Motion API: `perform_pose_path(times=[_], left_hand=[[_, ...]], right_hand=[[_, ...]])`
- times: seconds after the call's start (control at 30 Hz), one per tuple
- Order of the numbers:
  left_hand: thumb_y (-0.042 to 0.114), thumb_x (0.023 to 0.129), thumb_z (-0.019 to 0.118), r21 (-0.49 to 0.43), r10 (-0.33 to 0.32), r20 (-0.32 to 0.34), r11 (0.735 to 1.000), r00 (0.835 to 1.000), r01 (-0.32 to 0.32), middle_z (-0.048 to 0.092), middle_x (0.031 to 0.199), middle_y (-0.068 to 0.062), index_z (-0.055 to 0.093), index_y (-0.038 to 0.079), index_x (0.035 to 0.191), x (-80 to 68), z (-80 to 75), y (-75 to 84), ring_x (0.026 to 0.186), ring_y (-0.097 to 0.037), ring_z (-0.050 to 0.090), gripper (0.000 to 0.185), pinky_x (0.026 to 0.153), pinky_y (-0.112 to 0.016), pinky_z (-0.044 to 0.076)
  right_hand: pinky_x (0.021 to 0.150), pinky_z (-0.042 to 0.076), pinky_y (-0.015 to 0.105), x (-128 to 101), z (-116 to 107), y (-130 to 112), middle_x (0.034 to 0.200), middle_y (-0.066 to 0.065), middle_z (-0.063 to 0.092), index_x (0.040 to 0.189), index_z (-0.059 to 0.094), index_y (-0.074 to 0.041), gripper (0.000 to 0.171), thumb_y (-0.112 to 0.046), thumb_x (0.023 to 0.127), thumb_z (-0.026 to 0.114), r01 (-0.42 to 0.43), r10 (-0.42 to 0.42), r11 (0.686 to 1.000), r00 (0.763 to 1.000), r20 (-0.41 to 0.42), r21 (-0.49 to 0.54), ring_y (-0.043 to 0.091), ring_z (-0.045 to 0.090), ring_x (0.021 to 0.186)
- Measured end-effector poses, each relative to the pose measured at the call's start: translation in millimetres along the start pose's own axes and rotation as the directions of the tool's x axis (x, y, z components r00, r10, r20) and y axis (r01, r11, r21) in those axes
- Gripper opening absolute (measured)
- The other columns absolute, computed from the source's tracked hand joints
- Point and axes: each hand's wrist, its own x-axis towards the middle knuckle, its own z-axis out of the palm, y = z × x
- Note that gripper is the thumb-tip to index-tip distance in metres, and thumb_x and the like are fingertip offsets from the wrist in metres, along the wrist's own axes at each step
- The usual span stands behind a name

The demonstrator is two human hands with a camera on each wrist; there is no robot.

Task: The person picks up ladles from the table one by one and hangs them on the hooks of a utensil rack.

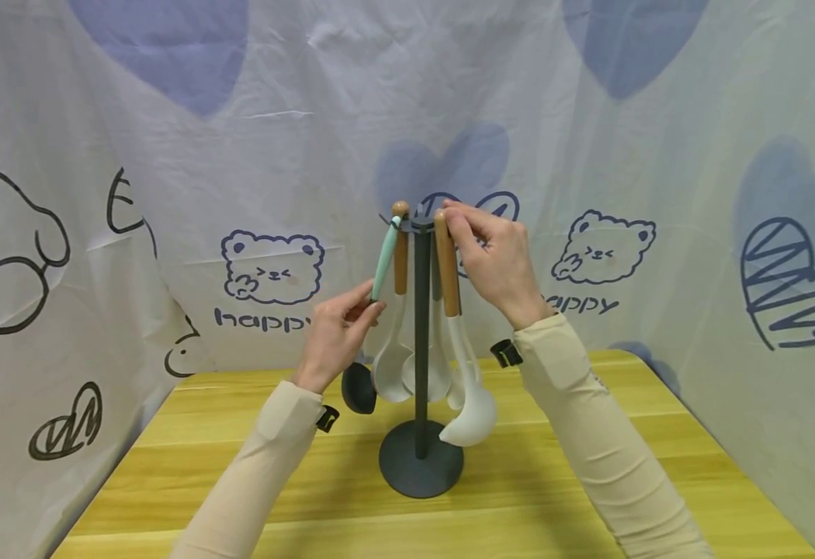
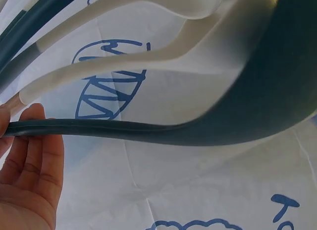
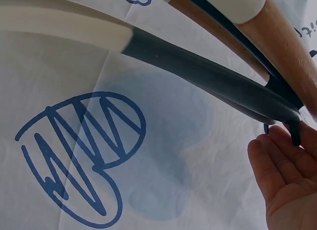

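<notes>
A dark utensil rack (image 1: 421, 334) stands upright with several utensils hanging round its top. My left hand (image 1: 341, 330) pinches a black ladle (image 1: 358, 388) with a mint-green handle, close below that handle. The handle's tip overlaps the rack's hook ring at the left in the head view. In the left wrist view the black ladle's (image 2: 163, 133) neck lies between thumb and fingers. My right hand (image 1: 494, 252) pinches the top of a wooden handle (image 1: 447, 268) at the rack's right side. That handle belongs to a white ladle (image 1: 476, 415), its bowl hanging low over the base.
A white spoon (image 1: 392, 369) with a wooden handle hangs at the rack's left, with other pale utensils behind the pole. The round base (image 1: 421, 477) rests on a yellow wood-grain table (image 1: 240, 458). A printed white cloth (image 1: 352, 93) encloses the back and sides.
</notes>
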Motion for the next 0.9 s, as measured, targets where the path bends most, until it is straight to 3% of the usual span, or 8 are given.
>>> perform_pose_path(times=[0.37,0.67,0.9], left_hand=[[0.011,0.093,0.066,-0.003,-0.007,-0.005,1.0,1.0,0.007,0.072,0.081,-0.011,0.065,0.005,0.127,-4.6,4.2,-0.1,0.064,-0.016,0.067,0.034,0.059,-0.023,0.057],[0.013,0.094,0.066,0.037,0.026,0.008,0.999,1.0,-0.026,0.073,0.084,-0.011,0.069,0.005,0.118,-10.7,9.0,-5.4,0.067,-0.015,0.068,0.025,0.061,-0.024,0.058],[0.012,0.093,0.067,0.072,0.033,-0.004,0.997,0.999,-0.033,0.073,0.085,-0.01,0.069,0.004,0.118,-19.5,10.7,-10.6,0.069,-0.016,0.069,0.026,0.062,-0.026,0.058]], right_hand=[[0.077,0.058,0.035,-0.9,-0.1,1.1,0.129,0.0,0.066,0.123,0.07,-0.014,0.036,-0.036,0.102,0.049,-0.007,0.007,1.0,1.0,-0.004,-0.001,0.02,0.069,0.105],[0.089,0.058,0.038,-3.1,-2.8,4.5,0.133,0.006,0.064,0.126,0.068,-0.013,0.034,-0.031,0.102,0.051,0.045,-0.045,0.999,0.999,0.021,0.0,0.022,0.066,0.113],[0.09,0.057,0.037,-5.8,-3.9,7.4,0.127,0.011,0.067,0.132,0.063,-0.008,0.036,-0.024,0.101,0.056,0.076,-0.076,0.997,0.997,0.006,0.033,0.025,0.069,0.107]])
